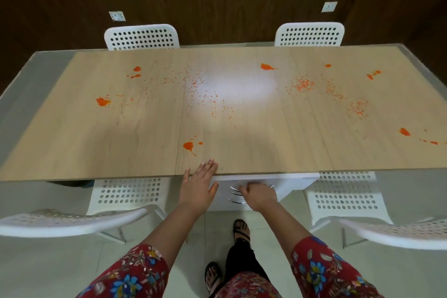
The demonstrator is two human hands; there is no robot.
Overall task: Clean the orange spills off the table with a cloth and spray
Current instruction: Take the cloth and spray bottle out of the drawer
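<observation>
A long light-wood table [266, 147] carries orange spills: blobs at the near middle [188, 145], left [102, 101], far left [137, 69], far middle [266, 66], far right [372, 75] and right edge [404, 131], with fine orange specks [302, 84] scattered between them. My left hand [199, 184] lies flat on the table's near edge, fingers spread, holding nothing. My right hand [258, 195] curls around a curved metal handle [235, 193] of the white drawer unit [290, 186] under the table. No cloth or spray bottle is in view.
White perforated chairs stand at the far side [142, 36] [309, 34] and at the near side [125, 193] [348, 196], their backs close to me on either side. A dark wood wall is behind the table. My sandalled feet [242, 232] stand on pale tiles.
</observation>
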